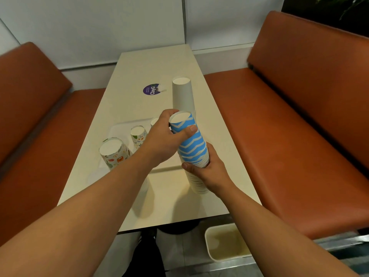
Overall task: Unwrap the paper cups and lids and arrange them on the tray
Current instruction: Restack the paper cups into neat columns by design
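Both hands hold the blue-and-white striped cup stack (191, 140) above the table (139, 76): left hand (165, 140) fingers curl round its top cup, right hand (207, 168) fingers wrap the lower part. Patterned cups (113, 154) stand left of the fingers on the tray (119, 126).

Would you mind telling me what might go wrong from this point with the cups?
The left hand grips the top of the blue striped cup stack while the right hand holds it lower; several cups may lift together. The tall white cup stack stands just behind, so a jerk could topple it.
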`<state>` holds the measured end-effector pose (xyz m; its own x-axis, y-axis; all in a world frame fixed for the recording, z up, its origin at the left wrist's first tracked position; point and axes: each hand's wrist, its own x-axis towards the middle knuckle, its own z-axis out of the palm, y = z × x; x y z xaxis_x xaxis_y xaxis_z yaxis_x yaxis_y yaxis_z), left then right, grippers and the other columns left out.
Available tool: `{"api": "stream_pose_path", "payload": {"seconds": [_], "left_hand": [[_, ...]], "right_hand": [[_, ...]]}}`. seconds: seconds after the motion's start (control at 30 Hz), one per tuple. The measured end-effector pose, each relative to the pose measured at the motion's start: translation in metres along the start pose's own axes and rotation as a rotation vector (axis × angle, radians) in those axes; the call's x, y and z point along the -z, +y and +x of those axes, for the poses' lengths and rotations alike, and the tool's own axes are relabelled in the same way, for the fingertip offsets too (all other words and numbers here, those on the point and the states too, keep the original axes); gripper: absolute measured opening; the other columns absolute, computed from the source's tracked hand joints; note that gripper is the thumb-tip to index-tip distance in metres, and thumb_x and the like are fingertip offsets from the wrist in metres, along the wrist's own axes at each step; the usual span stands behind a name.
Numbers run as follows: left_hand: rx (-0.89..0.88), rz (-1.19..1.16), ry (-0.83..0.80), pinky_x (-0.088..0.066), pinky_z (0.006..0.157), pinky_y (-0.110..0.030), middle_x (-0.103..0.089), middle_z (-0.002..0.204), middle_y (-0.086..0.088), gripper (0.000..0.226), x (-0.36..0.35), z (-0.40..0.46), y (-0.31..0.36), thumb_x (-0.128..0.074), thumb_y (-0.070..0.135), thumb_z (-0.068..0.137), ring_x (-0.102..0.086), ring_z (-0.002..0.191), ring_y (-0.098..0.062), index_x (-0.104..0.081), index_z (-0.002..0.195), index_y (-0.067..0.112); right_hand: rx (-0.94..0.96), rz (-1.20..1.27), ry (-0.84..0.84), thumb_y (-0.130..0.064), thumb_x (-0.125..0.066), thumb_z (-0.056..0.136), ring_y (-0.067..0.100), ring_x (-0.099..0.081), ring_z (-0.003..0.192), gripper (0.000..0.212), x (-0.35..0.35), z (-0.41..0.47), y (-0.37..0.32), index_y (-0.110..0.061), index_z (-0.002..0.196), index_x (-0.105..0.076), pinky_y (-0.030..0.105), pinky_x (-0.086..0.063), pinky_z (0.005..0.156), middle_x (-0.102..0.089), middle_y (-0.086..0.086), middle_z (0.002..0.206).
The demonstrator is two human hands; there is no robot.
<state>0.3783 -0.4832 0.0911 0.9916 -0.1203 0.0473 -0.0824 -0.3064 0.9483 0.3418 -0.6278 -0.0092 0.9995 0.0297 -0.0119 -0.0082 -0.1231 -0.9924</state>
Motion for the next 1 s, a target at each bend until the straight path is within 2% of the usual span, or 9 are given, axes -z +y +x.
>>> {"api": "stream_pose_path", "payload": {"seconds": [0.1,0.23,0.5,0.73,1.0], "left_hand": [[0.029,-0.064,-0.025,-0.058,0.087,-0.045,-0.061,0.117,0.001,0.047,0.000,0.000,0.001,-0.069,0.030,0.088,-0.065,0.106,-0.019,-0.043,0.127,0.026],[0.045,-0.126,-0.023,-0.060,0.079,-0.041,-0.062,0.115,0.000,0.045,0.000,0.000,0.003,-0.068,0.026,0.090,-0.067,0.104,-0.020,-0.042,0.127,0.025],[0.006,-0.102,0.010,-0.059,0.085,-0.043,-0.062,0.112,0.004,0.044,0.009,0.002,0.005,-0.068,0.025,0.090,-0.067,0.101,-0.017,-0.042,0.126,0.024],[-0.019,-0.079,0.017,-0.059,0.083,-0.042,-0.062,0.111,0.004,0.044,0.021,0.008,0.018,-0.069,0.024,0.090,-0.067,0.101,-0.017,-0.043,0.126,0.023],[-0.110,-0.137,0.048,-0.060,0.064,-0.046,-0.063,0.101,0.001,0.035,0.050,0.032,0.058,-0.066,0.018,0.092,-0.070,0.078,-0.012,-0.043,0.118,0.018]], "right_hand": [[-0.062,0.026,-0.071,-0.047,-0.081,0.067,0.005,-0.063,0.105,0.074,0.003,0.002,-0.003,-0.043,0.131,-0.044,0.022,-0.050,0.083,-0.064,-0.016,0.120],[-0.126,0.024,-0.113,-0.049,-0.079,0.067,0.006,-0.061,0.106,0.071,0.005,0.004,-0.008,-0.040,0.129,-0.046,0.023,-0.047,0.078,-0.063,-0.016,0.119],[-0.165,0.040,-0.059,-0.052,-0.079,0.057,0.011,-0.063,0.103,0.074,-0.002,0.006,-0.006,-0.041,0.124,-0.050,0.030,-0.049,0.082,-0.066,-0.014,0.114],[-0.169,0.063,-0.049,-0.049,-0.080,0.057,0.010,-0.064,0.100,0.069,-0.004,0.007,-0.008,-0.040,0.120,-0.054,0.027,-0.047,0.077,-0.067,-0.014,0.110],[-0.101,0.068,-0.006,-0.054,-0.082,0.047,0.011,-0.068,0.096,0.067,-0.005,0.031,-0.041,-0.039,0.107,-0.059,0.034,-0.056,0.083,-0.071,-0.013,0.104]]}}
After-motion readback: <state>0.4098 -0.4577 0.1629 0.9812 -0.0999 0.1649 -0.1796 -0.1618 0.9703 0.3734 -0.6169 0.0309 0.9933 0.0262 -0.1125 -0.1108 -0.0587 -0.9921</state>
